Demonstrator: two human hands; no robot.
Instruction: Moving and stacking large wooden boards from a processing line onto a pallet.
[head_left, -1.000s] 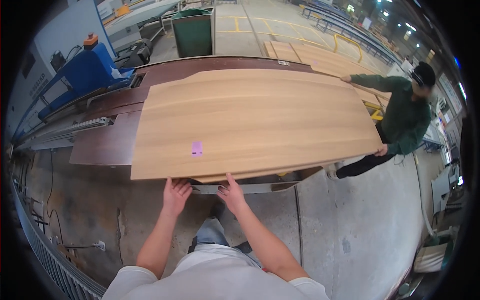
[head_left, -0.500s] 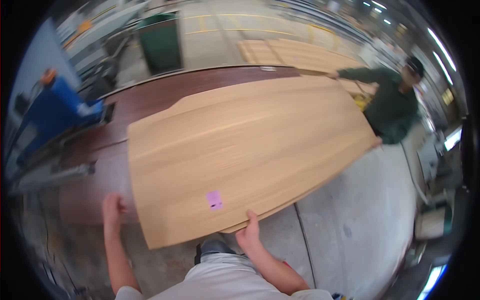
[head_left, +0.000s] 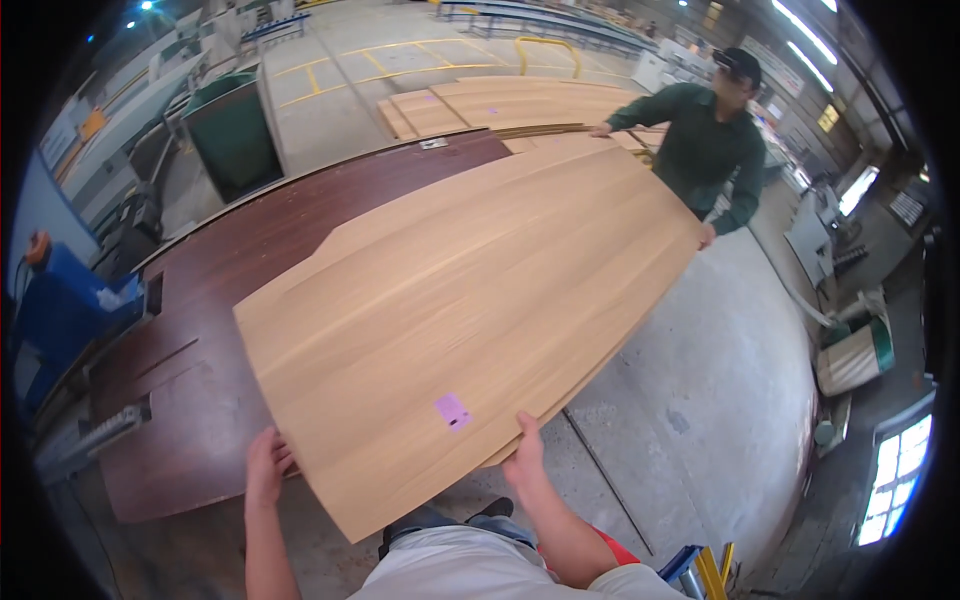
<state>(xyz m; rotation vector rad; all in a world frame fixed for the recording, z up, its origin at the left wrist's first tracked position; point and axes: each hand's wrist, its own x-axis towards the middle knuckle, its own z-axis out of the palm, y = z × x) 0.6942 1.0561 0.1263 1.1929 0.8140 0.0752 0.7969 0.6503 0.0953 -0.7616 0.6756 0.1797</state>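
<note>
Wood-grain panel, tan, pink label, right fingers gripping edge, hold of left fingers unclear

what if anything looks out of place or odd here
The wood panel is turned askew to the dark red table, its near corner jutting past the table's edge. No spill stands out.

The bare left forearm extends nearly straight forward to the left grip, its fingers bent inward, while the right forearm slants forward and leftward to the right grip, thumb uppermost, other fingers hidden
</note>
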